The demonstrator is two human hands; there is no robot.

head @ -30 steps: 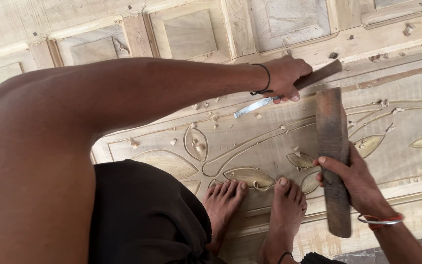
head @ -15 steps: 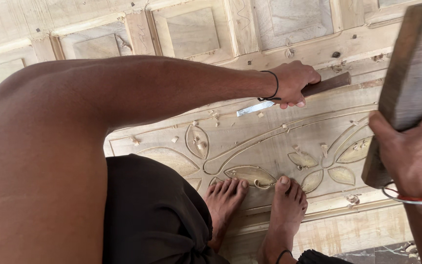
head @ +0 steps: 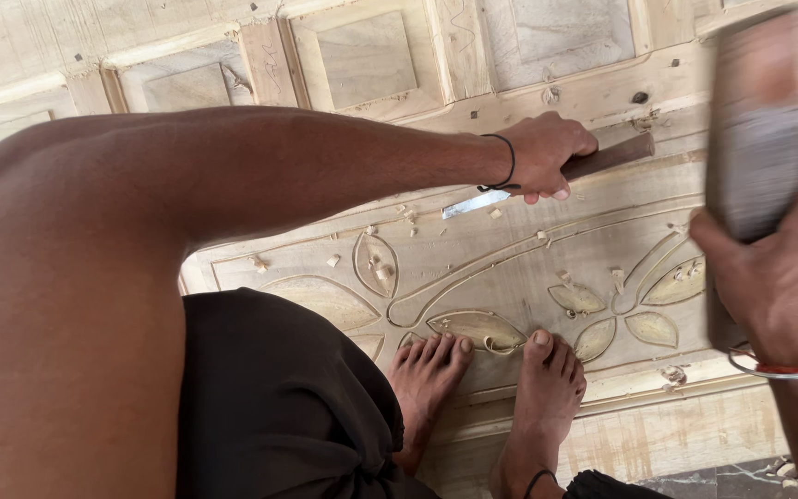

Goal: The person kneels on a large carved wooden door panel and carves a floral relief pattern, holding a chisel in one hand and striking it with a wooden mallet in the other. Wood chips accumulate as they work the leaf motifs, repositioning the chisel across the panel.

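Chisel (head: pixel 547 180) sits tip-down on the carved wooden door panel (head: pixel 510 268), left hand (head: pixel 547 152) wrapped tight round its handle. Right hand (head: pixel 773 268) grips a raised, blurry wooden mallet (head: pixel 755 139), probably. Bare feet (head: pixel 487 388) rest on the panel.

One head-worn camera looks steeply down, close over the person's knee and feet, onto the carved wooden door panel (head: pixel 547 277) filling the frame.
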